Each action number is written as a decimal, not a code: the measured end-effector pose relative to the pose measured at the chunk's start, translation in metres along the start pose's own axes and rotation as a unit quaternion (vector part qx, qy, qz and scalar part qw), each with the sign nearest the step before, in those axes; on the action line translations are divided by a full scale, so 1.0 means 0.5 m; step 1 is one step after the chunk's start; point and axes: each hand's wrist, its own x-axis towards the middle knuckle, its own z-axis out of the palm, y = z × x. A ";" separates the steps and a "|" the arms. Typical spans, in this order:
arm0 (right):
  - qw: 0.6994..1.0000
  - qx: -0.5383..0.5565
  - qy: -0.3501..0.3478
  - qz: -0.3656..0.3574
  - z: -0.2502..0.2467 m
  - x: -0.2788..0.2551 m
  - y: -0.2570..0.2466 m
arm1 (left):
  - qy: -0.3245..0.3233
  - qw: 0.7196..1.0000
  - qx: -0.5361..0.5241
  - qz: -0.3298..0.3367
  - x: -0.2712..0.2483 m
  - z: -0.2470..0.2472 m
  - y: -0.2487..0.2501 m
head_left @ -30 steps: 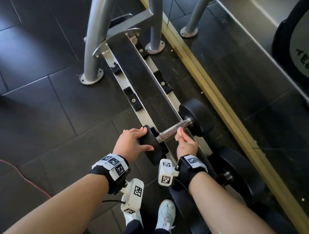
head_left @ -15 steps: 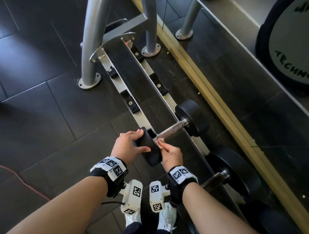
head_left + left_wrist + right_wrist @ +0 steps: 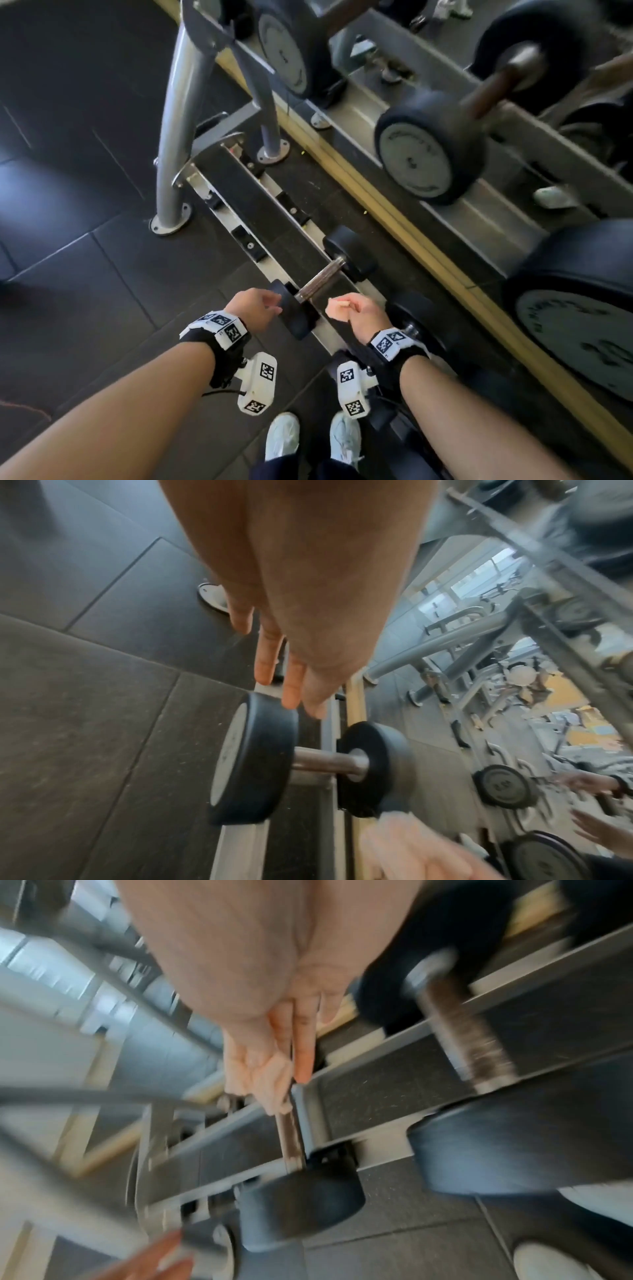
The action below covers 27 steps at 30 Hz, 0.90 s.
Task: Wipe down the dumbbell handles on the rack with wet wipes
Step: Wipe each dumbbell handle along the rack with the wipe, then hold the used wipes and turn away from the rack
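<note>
Head view: left hand (image 3: 251, 308) fingers relaxed beside dumbbell (image 3: 322, 279); right hand (image 3: 359, 313) pinches wet wipe (image 3: 337, 305), clear of handle (image 3: 320, 278).

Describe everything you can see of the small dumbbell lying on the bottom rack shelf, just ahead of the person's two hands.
The small dumbbell has two round black heads, rubber-looking, joined by a short metal handle with a rough middle. The near head's flat face looks pale in the left wrist view. It lies level across the lowest shelf, its heads over the two pale rails. The left hand hovers by the near head, and the right hand, pinching a pale wipe, is beside it; neither hand touches it.
</note>
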 end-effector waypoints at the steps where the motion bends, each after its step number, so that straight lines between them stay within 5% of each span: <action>1: 0.999 0.013 0.042 0.014 -0.030 -0.044 -0.006 | 0.003 1.000 0.005 0.011 -0.034 -0.024 0.027; 6: 0.978 0.097 0.125 0.133 -0.164 -0.334 0.040 | -0.019 0.993 0.025 0.114 -0.237 -0.096 0.209; 13: 0.963 -0.012 0.244 0.117 -0.355 -0.757 0.110 | -0.091 0.934 0.157 0.307 -0.482 0.003 0.501; 20: 0.895 0.041 0.409 0.173 -0.426 -1.154 0.273 | -0.187 0.800 0.313 0.477 -0.758 0.267 0.746; 27: 0.800 0.121 0.544 0.222 -0.394 -1.604 0.527 | -0.266 0.699 0.346 0.566 -1.089 0.696 0.886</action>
